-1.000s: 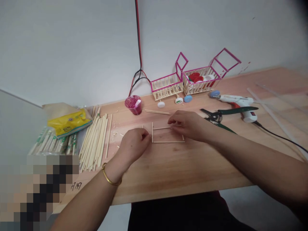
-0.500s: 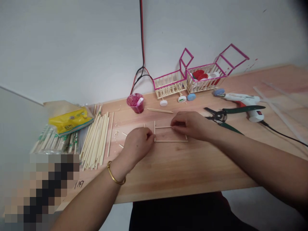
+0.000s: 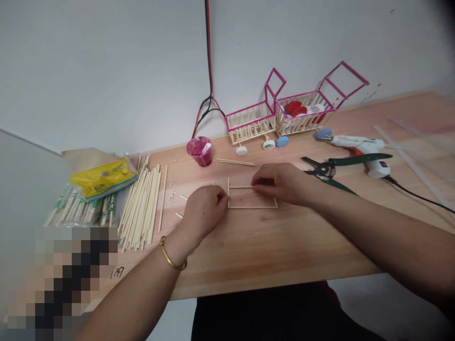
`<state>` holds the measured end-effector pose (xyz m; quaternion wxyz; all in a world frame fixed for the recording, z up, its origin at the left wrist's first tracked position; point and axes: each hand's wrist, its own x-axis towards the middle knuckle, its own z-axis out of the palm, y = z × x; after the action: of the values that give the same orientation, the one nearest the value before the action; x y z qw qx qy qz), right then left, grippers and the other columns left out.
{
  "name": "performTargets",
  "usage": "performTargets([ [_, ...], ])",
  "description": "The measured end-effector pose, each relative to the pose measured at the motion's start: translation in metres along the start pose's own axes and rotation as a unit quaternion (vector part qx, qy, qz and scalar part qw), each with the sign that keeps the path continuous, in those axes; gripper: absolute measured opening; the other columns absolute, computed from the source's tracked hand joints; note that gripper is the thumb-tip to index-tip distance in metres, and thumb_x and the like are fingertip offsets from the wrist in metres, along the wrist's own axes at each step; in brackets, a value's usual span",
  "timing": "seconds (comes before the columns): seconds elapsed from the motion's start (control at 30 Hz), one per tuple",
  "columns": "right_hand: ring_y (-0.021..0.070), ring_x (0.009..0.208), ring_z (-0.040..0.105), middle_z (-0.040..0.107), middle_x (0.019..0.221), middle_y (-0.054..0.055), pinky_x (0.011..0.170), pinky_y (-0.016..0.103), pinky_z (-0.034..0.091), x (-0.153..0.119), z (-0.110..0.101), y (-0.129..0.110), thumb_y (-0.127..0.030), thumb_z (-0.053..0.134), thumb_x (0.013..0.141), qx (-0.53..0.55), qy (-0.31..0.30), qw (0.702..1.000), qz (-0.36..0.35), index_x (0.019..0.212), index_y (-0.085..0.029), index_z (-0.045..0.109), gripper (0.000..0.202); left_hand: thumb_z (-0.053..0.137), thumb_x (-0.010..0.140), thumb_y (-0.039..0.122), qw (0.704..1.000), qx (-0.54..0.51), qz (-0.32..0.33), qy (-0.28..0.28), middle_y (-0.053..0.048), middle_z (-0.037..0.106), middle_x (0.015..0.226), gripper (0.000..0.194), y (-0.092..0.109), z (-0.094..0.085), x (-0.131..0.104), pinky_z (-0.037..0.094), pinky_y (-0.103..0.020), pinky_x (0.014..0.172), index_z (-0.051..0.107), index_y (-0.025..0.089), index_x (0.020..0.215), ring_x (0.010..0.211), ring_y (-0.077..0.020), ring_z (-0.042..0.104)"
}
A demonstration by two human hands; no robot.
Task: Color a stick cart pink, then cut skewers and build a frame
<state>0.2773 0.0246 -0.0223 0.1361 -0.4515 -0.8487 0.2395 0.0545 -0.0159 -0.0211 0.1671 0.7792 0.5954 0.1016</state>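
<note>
A small frame of thin wooden sticks (image 3: 249, 207) lies flat on the table between my hands. My left hand (image 3: 203, 211) is closed, its fingertips pinched at the frame's left stick (image 3: 228, 187). With thumb and fingers together, my right hand (image 3: 282, 182) grips the right end of a cross stick (image 3: 241, 187), which runs parallel to the front one. The right hand hides part of the frame's right side. Beyond the frame, two loose sticks (image 3: 236, 162) lie side by side.
Left are a pile of sticks (image 3: 142, 208) and a yellow packet (image 3: 103, 179). Behind stand a cup of magenta paint (image 3: 199, 152) and two stick carts (image 3: 250, 124) (image 3: 305, 113). Green-handled pruning shears (image 3: 327, 168) and a corded glue gun (image 3: 359, 143) lie right.
Both hands keep the same grip on the sticks, and the frame stays in place. Only a slight shift of the whole view shows.
</note>
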Motion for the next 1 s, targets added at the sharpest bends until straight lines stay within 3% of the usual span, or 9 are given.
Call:
performTargets([
  [0.07, 0.0166, 0.075, 0.059, 0.068, 0.084, 0.003, 0.069, 0.027, 0.042, -0.003, -0.011, 0.001, -0.026, 0.053, 0.08, 0.008, 0.014, 1.0, 0.025, 0.086, -0.02, 0.068, 0.017, 0.053, 0.082, 0.023, 1.0, -0.014, 0.017, 0.017, -0.005, 0.066, 0.074, 0.015, -0.002, 0.001, 0.0, 0.045, -0.032, 0.066, 0.065, 0.017, 0.076, 0.07, -0.0185, 0.059],
  [0.17, 0.0146, 0.067, 0.057, 0.068, 0.077, 0.0, 0.061, 0.026, 0.039, -0.009, -0.033, 0.006, -0.029, 0.054, 0.079, -0.022, 0.012, 0.998, 0.065, 0.084, -0.023, 0.068, 0.016, 0.058, 0.082, 0.026, 0.991, -0.042, 0.107, 0.075, -0.008, 0.067, 0.093, 0.018, -0.005, 0.004, 0.001, 0.047, -0.037, 0.081, 0.064, 0.016, 0.095, 0.09, -0.0217, 0.059],
  [0.27, 0.0134, 0.059, 0.054, 0.065, 0.067, -0.001, 0.054, 0.026, 0.034, -0.016, -0.047, 0.009, -0.034, 0.056, 0.077, -0.059, -0.052, 0.991, 0.108, 0.072, -0.023, 0.067, 0.016, 0.062, 0.081, 0.033, 0.972, -0.052, 0.204, 0.102, -0.012, 0.061, 0.119, 0.035, -0.002, 0.009, 0.002, 0.04, -0.044, 0.098, 0.059, 0.015, 0.112, 0.113, -0.0255, 0.051],
  [0.33, 0.0123, 0.053, 0.05, 0.061, 0.06, -0.001, 0.05, 0.026, 0.031, -0.018, -0.048, 0.008, -0.038, 0.055, 0.077, -0.071, -0.089, 0.984, 0.135, 0.066, -0.022, 0.065, 0.022, 0.061, 0.082, 0.035, 0.967, -0.04, 0.231, 0.097, -0.012, 0.058, 0.126, 0.036, 0.001, 0.013, 0.002, 0.036, -0.047, 0.103, 0.058, 0.016, 0.113, 0.12, -0.027, 0.046],
  [0.47, 0.0099, 0.043, 0.04, 0.051, 0.047, -0.001, 0.045, 0.026, 0.026, -0.021, -0.038, 0.003, -0.043, 0.051, 0.079, -0.08, -0.13, 0.973, 0.17, 0.055, -0.02, 0.059, 0.035, 0.059, 0.083, 0.04, 0.966, -0.022, 0.244, 0.085, -0.011, 0.056, 0.131, 0.036, 0.007, 0.02, 0.001, 0.033, -0.05, 0.105, 0.059, 0.017, 0.111, 0.125, -0.0287, 0.042],
  [0.6, 0.0087, 0.043, 0.036, 0.046, 0.047, -0.002, 0.044, 0.025, 0.024, -0.029, -0.03, 0.007, -0.046, 0.048, 0.081, -0.03, -0.147, 0.974, 0.17, 0.058, -0.019, 0.058, 0.037, 0.059, 0.083, 0.042, 0.965, -0.023, 0.246, 0.082, -0.013, 0.053, 0.134, 0.042, 0.007, 0.023, 0.002, 0.031, -0.052, 0.106, 0.057, 0.016, 0.116, 0.128, -0.0301, 0.039],
  [0.83, 0.0109, 0.058, 0.049, 0.059, 0.065, -0.002, 0.05, 0.022, 0.033, -0.039, -0.023, 0.018, -0.034, 0.056, 0.076, 0.073, -0.099, 0.98, 0.154, 0.075, -0.021, 0.063, 0.016, 0.06, 0.082, 0.041, 0.966, -0.013, 0.25, 0.068, -0.012, 0.054, 0.133, 0.045, 0.008, 0.024, 0.002, 0.029, -0.054, 0.108, 0.055, 0.016, 0.119, 0.129, -0.0308, 0.038],
  [1.0, 0.0109, 0.06, 0.05, 0.058, 0.066, -0.002, 0.053, 0.022, 0.037, -0.04, -0.02, 0.017, -0.028, 0.055, 0.075, 0.105, -0.056, 0.984, 0.134, 0.078, -0.02, 0.06, 0.009, 0.059, 0.083, 0.042, 0.966, 0.005, 0.25, 0.069, -0.012, 0.054, 0.134, 0.047, 0.01, 0.026, 0.003, 0.024, -0.057, 0.109, 0.053, 0.018, 0.122, 0.13, -0.0316, 0.037],
])
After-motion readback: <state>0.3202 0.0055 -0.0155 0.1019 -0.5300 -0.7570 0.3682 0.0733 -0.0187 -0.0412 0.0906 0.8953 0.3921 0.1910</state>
